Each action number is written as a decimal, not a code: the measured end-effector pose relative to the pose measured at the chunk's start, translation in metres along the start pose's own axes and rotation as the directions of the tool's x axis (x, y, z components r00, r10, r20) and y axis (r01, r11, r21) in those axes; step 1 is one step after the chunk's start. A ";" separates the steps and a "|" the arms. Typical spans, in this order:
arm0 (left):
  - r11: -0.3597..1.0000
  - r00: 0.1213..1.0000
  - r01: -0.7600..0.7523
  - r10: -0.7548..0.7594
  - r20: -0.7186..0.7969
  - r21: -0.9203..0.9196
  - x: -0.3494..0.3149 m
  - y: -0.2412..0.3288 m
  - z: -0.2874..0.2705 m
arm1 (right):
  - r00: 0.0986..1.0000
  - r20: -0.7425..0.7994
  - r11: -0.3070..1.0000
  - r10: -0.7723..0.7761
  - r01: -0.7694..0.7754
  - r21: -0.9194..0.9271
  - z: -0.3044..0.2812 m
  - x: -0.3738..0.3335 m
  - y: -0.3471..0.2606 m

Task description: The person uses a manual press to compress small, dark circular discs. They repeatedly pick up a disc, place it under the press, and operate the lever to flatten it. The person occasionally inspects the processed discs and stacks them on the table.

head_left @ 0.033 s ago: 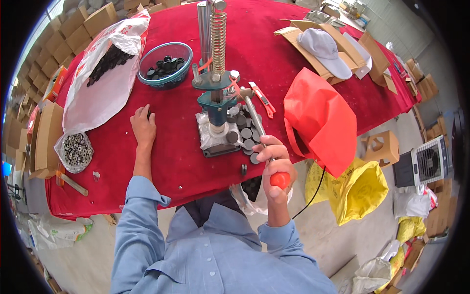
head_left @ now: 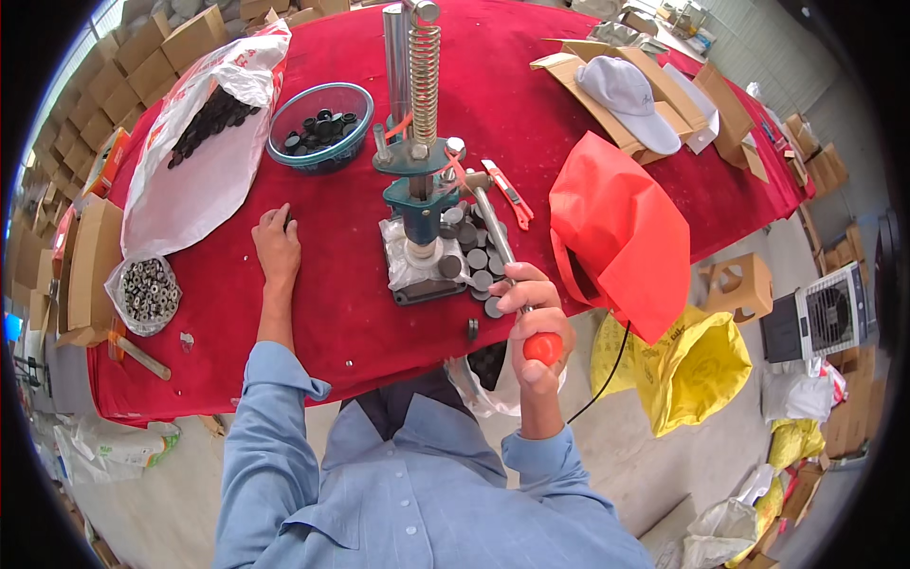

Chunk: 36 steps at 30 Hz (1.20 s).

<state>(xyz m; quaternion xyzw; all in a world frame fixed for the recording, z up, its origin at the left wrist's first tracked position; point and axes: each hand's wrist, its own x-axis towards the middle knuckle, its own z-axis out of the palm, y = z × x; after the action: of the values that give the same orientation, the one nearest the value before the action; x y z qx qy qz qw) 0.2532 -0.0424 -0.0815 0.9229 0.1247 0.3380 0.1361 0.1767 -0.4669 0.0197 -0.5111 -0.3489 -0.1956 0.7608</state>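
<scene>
Grips the red-knobbed lever of the spring-return press, on the worktop between both hands, with the right hand; pinches a small dark piece in the left hand. Likely pressing; calls for steady pull.

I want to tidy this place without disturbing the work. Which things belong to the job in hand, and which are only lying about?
Seem to belong to the job:
hand press
lever, gripped by the right fingers
grey discs beside the press
bowl of black pieces

Seem only to lie about:
pale cap
red cutter
yellow bag
</scene>
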 end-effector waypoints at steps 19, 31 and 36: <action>0.800 0.951 0.056 0.139 0.275 -0.597 -0.057 0.210 -0.038 | 0.952 -0.027 0.952 0.305 -0.304 0.011 0.033 0.152 -0.046; 0.757 0.978 0.091 0.055 0.201 -0.647 -0.066 0.199 -0.033 | 0.999 0.046 0.999 -0.007 0.009 -0.042 0.006 0.040 -0.020; 0.726 0.968 0.118 0.069 0.243 -0.677 -0.067 0.194 -0.037 | 0.996 -0.048 0.995 0.069 -0.072 -0.070 0.005 0.003 -0.015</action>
<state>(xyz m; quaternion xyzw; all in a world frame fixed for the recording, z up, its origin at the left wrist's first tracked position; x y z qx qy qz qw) 0.2062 -0.2383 -0.0293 0.8402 -0.0151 0.2387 0.4866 0.1676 -0.4682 0.0329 -0.5455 -0.3058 -0.1927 0.7562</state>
